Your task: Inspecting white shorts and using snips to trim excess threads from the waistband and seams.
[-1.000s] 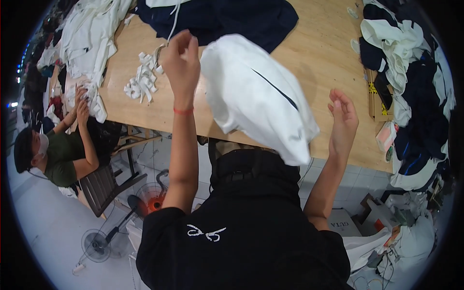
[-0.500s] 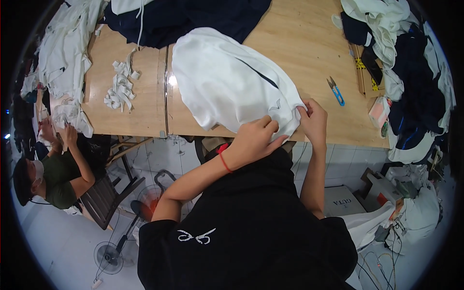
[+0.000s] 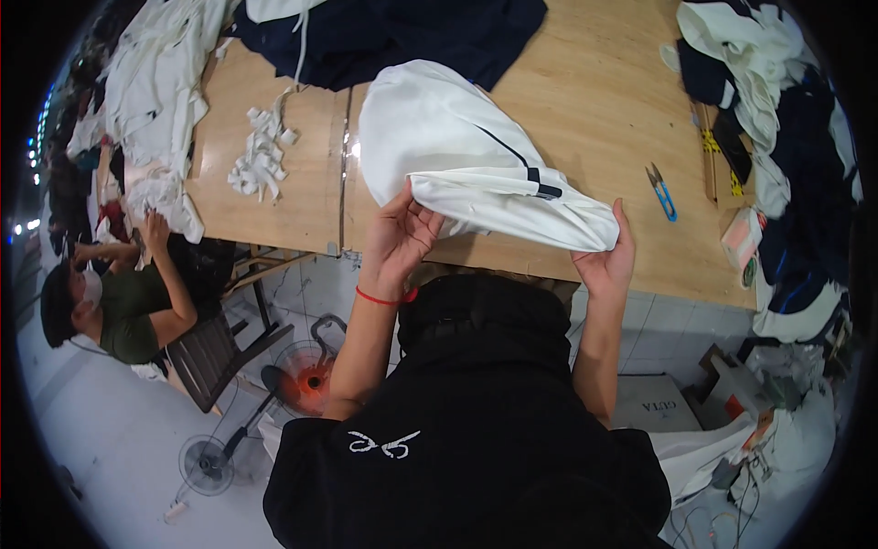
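Note:
A white garment [image 3: 421,119] with a dark stripe lies partly on the wooden table, its near edge lifted between my hands. My left hand [image 3: 401,236] grips one end of that edge, with the thumb on top. At the other end, my right hand [image 3: 607,260] holds the fabric, palm turned up. The held edge stretches between them, folded over, and a short dark band [image 3: 546,185] crosses it. Blue-handled thread snips [image 3: 662,194] lie on the table to the right of the garment.
White fabric scraps [image 3: 261,157] lie left of the garment. Dark navy cloth [image 3: 393,41] covers the far edge. White and navy garments [image 3: 791,183] are heaped at the right. A person [image 3: 137,302] sits working at far left, near a standing fan [image 3: 306,377].
The garment's near edge has been lifted and folded back, revealing the dark band. My left hand has moved left to a new hold; my right hand has turned palm up.

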Demonstrator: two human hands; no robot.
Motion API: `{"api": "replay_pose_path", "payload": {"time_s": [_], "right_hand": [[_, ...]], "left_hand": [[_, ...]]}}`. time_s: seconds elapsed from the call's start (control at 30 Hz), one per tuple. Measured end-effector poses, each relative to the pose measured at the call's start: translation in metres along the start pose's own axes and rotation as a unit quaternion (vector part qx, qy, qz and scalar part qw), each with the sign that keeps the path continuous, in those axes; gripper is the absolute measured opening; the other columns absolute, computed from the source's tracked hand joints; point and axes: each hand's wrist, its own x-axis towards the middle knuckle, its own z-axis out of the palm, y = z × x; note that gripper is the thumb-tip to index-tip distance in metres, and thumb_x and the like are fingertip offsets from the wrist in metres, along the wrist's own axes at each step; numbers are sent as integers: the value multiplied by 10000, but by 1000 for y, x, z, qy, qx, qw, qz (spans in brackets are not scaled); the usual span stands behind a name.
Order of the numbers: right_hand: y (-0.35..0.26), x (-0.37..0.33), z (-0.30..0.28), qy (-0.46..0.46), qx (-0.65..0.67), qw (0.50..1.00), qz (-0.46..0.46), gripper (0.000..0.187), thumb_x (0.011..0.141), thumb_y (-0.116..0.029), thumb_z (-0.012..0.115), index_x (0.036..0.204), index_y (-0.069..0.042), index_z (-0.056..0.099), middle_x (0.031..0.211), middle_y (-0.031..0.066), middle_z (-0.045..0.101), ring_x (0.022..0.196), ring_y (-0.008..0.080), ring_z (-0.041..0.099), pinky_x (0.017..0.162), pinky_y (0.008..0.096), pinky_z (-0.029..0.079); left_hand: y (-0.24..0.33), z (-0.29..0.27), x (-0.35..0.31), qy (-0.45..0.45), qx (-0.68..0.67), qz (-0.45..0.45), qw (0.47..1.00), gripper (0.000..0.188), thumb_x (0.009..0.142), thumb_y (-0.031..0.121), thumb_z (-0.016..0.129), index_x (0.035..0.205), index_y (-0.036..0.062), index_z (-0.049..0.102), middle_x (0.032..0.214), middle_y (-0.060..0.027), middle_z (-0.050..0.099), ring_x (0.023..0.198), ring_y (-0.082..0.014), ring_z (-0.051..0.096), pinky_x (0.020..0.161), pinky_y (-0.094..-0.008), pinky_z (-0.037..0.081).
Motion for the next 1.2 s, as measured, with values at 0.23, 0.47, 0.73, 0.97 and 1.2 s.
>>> {"api": "replay_pose_path", "payload": {"time_s": [0.23,0.47,0.73,0.97,1.2], "right_hand": [[18,-14,50,-84,-37,994,-61,506,1142,-475,522,1154,12,661,1197,199,747,1167,318,726,1054,501,569],[19,-35,54,-65,-153,976,-142,485,1145,-470,523,1052,-10,644,1014,123,735,961,226,749,875,407,615],[25,-39,56,-107,-239,946,-193,406,1112,-367,644,892,-27,634,816,16,641,723,108,629,688,289,533],[10,-26,53,-189,-356,912,-71,371,1111,-340,654,931,-17,678,821,26,664,714,93,624,677,272,522],[29,-15,67,-28,-170,984,-51,410,1166,-347,515,1262,21,667,1179,139,752,1037,229,749,852,369,610]], "left_hand": [[23,-7,-22,-212,-37,-13,976,249,1108,248,542,1153,44,676,1092,-137,778,1082,-318,761,1012,-532,610],[25,16,-30,-223,20,87,971,254,1103,245,538,885,116,519,819,-53,609,832,-202,669,842,-412,573],[29,12,-29,-266,36,110,957,299,1105,258,525,843,129,459,761,-22,524,778,-163,609,796,-378,541],[22,-2,-29,-284,-92,54,953,510,1147,472,493,1420,73,657,1518,-172,638,1420,-355,598,1195,-618,453],[-5,21,-35,-260,-25,112,959,526,1164,383,468,1649,187,413,1679,-175,447,1555,-350,440,1218,-641,439]]}}
